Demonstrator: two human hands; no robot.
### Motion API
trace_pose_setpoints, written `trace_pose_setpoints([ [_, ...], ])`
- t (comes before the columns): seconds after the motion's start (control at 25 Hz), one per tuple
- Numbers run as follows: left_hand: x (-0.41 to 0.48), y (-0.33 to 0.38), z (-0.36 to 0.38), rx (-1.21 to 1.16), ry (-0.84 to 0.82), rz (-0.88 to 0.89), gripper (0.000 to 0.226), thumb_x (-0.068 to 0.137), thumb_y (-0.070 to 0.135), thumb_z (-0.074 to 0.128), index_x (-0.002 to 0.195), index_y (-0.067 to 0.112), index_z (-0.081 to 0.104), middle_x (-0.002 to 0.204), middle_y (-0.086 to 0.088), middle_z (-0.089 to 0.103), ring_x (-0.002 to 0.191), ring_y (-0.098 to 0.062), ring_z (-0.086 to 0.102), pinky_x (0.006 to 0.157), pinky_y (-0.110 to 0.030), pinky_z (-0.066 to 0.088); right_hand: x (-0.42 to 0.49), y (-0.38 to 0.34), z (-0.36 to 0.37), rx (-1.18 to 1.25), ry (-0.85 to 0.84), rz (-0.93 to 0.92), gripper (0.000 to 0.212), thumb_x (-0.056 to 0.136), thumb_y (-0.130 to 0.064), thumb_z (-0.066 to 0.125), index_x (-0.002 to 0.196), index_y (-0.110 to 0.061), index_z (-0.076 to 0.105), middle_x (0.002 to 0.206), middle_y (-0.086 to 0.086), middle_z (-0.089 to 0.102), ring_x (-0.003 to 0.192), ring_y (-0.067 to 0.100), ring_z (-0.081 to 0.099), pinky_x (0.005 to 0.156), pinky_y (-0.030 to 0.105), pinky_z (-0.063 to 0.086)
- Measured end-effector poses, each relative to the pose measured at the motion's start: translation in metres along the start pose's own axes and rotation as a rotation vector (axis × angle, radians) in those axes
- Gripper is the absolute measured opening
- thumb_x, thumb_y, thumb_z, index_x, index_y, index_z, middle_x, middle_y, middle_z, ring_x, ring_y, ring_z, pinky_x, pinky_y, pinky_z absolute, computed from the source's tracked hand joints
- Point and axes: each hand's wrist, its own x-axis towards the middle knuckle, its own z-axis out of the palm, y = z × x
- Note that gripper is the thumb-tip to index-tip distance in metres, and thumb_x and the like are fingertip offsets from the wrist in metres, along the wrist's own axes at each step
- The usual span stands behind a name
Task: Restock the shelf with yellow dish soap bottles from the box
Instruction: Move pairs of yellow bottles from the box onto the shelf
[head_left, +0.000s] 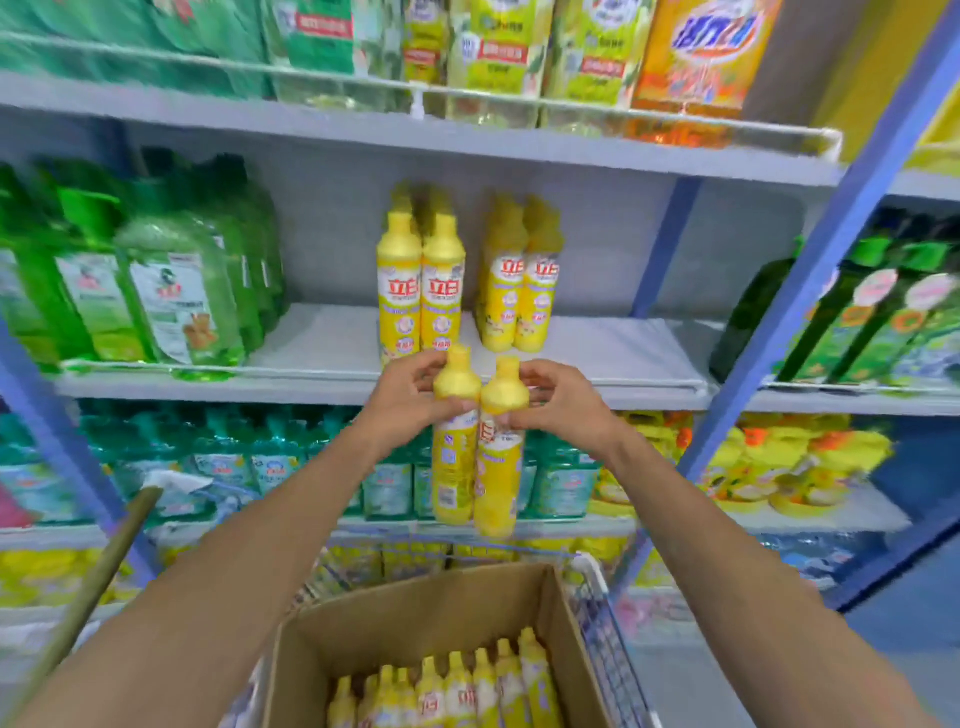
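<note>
At the shelf's (613, 338) front edge, my left hand (405, 402) and right hand (563, 402) each clasp one of two bottles (454, 467) by the neck; their hanging bases could snag it.

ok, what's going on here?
A person is restocking dish soap. The left hand grips one yellow bottle near its top and the right hand grips a second bottle, both upright and side by side in front of the middle shelf. Two groups of stocked bottles already stand on it. The cardboard box below holds more.
</note>
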Motion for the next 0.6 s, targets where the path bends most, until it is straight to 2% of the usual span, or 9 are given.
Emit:
trace_pose_setpoints([
  [0.16,0.046,0.064,0.014,0.036,0.006,0.187,0.048,0.068,-0.002,0.088,0.108,0.015,0.067,0.097,-0.003,0.072,0.082,0.000,0.066,0.077,-0.015,0.054,0.027,-0.033,-0.057,0.007,0.073,-0.120,0.061,0.068,0.005,0.088,0.123,0.000,0.064,0.112,0.011,0.072,0.087,0.003,0.068,0.078,0.015,0.053],
  [0.24,0.073,0.089,0.024,0.043,-0.006,0.242,0.048,0.070,-0.001,0.087,0.112,0.010,0.067,0.096,0.001,0.073,0.079,0.003,0.066,0.073,-0.013,0.053,0.043,-0.041,-0.087,0.049,0.086,-0.159,0.058,0.070,0.004,0.088,0.123,-0.004,0.066,0.112,0.010,0.074,0.092,0.010,0.070,0.081,0.019,0.055],
  [0.4,0.119,0.120,0.042,0.077,0.055,0.301,0.051,0.071,0.001,0.087,0.118,0.001,0.065,0.104,-0.011,0.074,0.083,-0.003,0.067,0.073,-0.014,0.053,0.082,-0.049,-0.137,0.134,0.096,-0.218,0.057,0.073,0.005,0.085,0.125,-0.004,0.065,0.119,0.013,0.074,0.103,0.020,0.072,0.089,0.032,0.059],
  [0.52,0.145,0.121,0.050,0.074,0.127,0.309,0.054,0.069,0.009,0.090,0.117,0.007,0.067,0.106,-0.011,0.074,0.089,-0.011,0.069,0.080,-0.024,0.057,0.110,-0.045,-0.153,0.158,0.087,-0.252,0.058,0.073,0.004,0.085,0.127,-0.004,0.064,0.118,0.013,0.074,0.103,0.020,0.072,0.087,0.030,0.059],
  [0.6,0.154,0.115,0.055,0.107,0.155,0.291,0.054,0.069,0.014,0.091,0.118,0.010,0.067,0.105,-0.006,0.075,0.092,-0.010,0.069,0.081,-0.022,0.056,0.122,-0.038,-0.155,0.169,0.085,-0.241,0.059,0.073,0.005,0.085,0.128,-0.003,0.063,0.118,0.013,0.074,0.103,0.020,0.072,0.086,0.030,0.059],
])
